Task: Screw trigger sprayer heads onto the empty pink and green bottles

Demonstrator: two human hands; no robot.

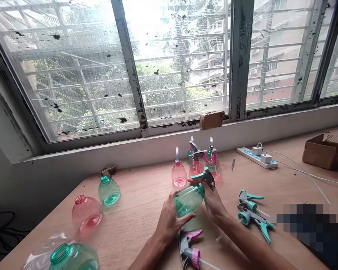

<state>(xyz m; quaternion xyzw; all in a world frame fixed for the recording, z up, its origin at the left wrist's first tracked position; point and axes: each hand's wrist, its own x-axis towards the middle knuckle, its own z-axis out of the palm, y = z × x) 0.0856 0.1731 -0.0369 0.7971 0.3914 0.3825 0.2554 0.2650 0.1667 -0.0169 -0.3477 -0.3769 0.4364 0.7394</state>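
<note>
A clear green spray bottle (pixel 187 201) is tilted above the table, its neck up and to the right. My left hand (pixel 169 217) is closed around the bottle's body from the left and below. At the neck, my right hand (pixel 212 198) is wrapped round a trigger spray head (pixel 206 176) with a teal trigger and dark body. The spray head sits at the bottle's mouth; my fingers partly hide the joint. Below my hands lies a loose grey spray head with a pink trigger and collar (pixel 195 258).
Several fitted bottles, such as a pink one (pixel 179 175), stand near the window. Open pink (pixel 86 213) and green (pixel 109 191) bottles stand left, another green one (pixel 76 258) in front. Teal spray heads (pixel 255 213), a power strip (pixel 257 157) and a cardboard box (pixel 321 152) lie right.
</note>
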